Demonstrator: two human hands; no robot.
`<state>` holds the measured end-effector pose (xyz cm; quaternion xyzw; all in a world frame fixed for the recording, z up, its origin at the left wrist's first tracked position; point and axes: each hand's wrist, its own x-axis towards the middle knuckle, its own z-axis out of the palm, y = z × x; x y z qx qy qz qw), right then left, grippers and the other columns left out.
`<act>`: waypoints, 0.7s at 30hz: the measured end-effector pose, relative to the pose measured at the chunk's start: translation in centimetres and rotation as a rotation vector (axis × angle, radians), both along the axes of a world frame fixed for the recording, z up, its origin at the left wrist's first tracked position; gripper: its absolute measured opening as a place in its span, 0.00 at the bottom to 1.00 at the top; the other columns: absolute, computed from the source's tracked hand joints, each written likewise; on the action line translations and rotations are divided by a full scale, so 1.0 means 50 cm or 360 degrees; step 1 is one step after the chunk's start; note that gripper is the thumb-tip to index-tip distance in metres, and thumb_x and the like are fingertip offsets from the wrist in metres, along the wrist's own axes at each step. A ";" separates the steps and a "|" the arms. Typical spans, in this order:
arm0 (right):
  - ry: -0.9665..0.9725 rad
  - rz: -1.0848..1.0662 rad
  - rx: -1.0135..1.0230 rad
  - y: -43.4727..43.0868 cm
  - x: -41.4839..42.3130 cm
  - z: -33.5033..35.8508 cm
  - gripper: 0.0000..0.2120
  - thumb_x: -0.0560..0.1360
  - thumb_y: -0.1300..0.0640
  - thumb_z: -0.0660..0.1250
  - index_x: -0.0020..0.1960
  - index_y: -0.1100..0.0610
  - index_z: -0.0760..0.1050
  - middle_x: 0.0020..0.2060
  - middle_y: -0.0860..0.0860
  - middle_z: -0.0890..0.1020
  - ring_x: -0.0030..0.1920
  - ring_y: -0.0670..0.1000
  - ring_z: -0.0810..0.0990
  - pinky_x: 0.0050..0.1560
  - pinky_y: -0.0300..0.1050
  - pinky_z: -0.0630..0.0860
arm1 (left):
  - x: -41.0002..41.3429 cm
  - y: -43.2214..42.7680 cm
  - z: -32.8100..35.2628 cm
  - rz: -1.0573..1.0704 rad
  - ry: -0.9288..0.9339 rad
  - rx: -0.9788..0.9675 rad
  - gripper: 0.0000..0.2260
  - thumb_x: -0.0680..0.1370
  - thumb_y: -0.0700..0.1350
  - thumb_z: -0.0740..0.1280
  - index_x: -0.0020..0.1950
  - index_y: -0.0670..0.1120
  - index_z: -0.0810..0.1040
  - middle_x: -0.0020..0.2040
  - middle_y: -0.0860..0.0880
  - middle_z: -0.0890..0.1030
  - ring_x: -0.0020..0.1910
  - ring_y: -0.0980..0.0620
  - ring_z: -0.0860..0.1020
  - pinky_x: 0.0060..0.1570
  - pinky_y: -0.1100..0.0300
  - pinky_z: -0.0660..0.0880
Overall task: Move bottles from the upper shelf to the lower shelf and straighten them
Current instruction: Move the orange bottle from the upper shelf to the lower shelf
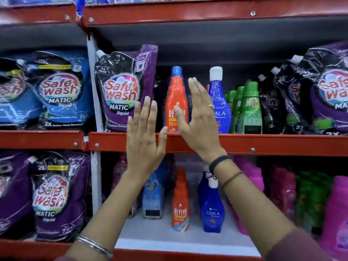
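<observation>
On the upper shelf (263,144) an orange Revive bottle (176,95) with a blue cap stands upright, and a blue Ujala bottle (220,102) with a white cap stands to its right. My left hand (145,136) is raised flat and open just left of the orange bottle. My right hand (199,117) is open in front of the gap between both bottles, partly covering them. On the lower shelf (165,240) a second orange Revive bottle (180,202) and a second blue Ujala bottle (212,210) stand upright.
Purple Safewash pouches (124,87) flank the upper bottles on the left; green bottles (248,110) and more pouches (323,91) stand on the right. Below are a light-blue bottle (152,194), pink bottles (254,185), green bottles (312,200) and purple pouches (56,196).
</observation>
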<state>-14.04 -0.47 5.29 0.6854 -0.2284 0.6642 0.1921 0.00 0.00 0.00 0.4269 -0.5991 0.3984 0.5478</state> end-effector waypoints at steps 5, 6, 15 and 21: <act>0.0054 -0.0395 0.0411 -0.003 0.062 0.030 0.39 0.74 0.48 0.65 0.76 0.61 0.50 0.68 0.61 0.69 0.65 0.61 0.72 0.60 0.52 0.73 | 0.037 -0.030 -0.021 0.0049 -0.0027 0.0097 0.27 0.82 0.53 0.53 0.78 0.46 0.51 0.79 0.47 0.53 0.78 0.50 0.46 0.76 0.48 0.46; 0.0068 -0.0512 0.0532 -0.006 0.069 0.031 0.41 0.75 0.45 0.65 0.76 0.62 0.47 0.66 0.62 0.71 0.63 0.62 0.74 0.56 0.53 0.74 | 0.041 -0.038 -0.025 0.0075 -0.0045 0.0110 0.27 0.82 0.53 0.52 0.78 0.46 0.52 0.79 0.48 0.53 0.78 0.50 0.47 0.76 0.50 0.44; -0.0169 -0.0319 0.0670 -0.003 0.065 0.039 0.30 0.69 0.43 0.70 0.61 0.61 0.66 0.56 0.59 0.79 0.56 0.63 0.79 0.48 0.53 0.73 | 0.055 -0.078 -0.042 0.0389 -0.0115 0.0068 0.27 0.82 0.55 0.49 0.78 0.44 0.55 0.78 0.46 0.57 0.78 0.48 0.51 0.76 0.51 0.42; -0.0508 -0.0028 0.0427 0.034 0.029 0.041 0.35 0.65 0.40 0.74 0.63 0.58 0.68 0.51 0.54 0.83 0.49 0.55 0.82 0.48 0.50 0.77 | 0.056 -0.080 -0.044 0.0415 -0.0136 0.0031 0.26 0.82 0.55 0.48 0.78 0.44 0.55 0.78 0.46 0.57 0.78 0.47 0.52 0.76 0.50 0.43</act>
